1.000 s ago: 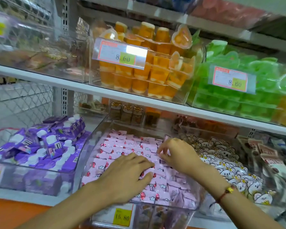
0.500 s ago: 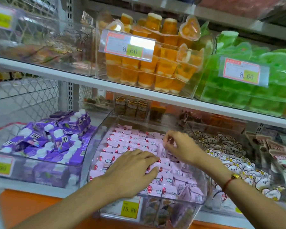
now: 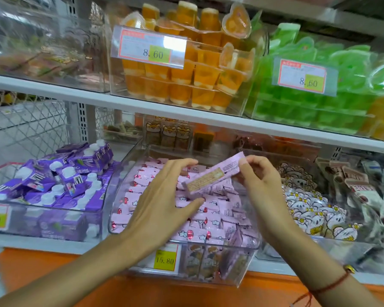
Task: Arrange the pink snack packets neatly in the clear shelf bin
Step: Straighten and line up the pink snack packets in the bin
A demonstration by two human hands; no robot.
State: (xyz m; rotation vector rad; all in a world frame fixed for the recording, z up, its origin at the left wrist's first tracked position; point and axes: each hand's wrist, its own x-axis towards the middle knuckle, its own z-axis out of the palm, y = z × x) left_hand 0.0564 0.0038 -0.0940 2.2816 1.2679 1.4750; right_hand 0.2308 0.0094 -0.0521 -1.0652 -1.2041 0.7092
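Head view. Landmark: the bin point(image 3: 242, 262), clear hard plastic, front wall curved, sitting on the shelf point(image 3: 53, 243).

Right hand point(image 3: 262, 185) pinches one packet point(image 3: 211, 177) by its upper end, thumb and fingers curled on the crimped edge. The packet hangs tilted above the bin's middle, printed back side up. Left hand point(image 3: 162, 202) has fingers straight and spread, gripping nothing; its fingertips sit near the packet's lower end, and I cannot tell whether they touch it.

The other packets point(image 3: 208, 218) lie inside the bin in rough overlapping rows, pink film with cloud and red prints, flat and pillow-shaped, crinkled, glossy.

Risks, as judged:
- Film looks slick; a one-end pinch could let the packet swing or slip, dropping it crooked onto the rows.
- The left hand's heel is low over the front of the bin; pressing down could shuffle the loose, light packets out of line.
- The front corner of the bin already holds packets stood on end against the wall; pushing more in could buckle them.
- The purple cartons point(image 3: 60, 180) left of the bin are well clear.
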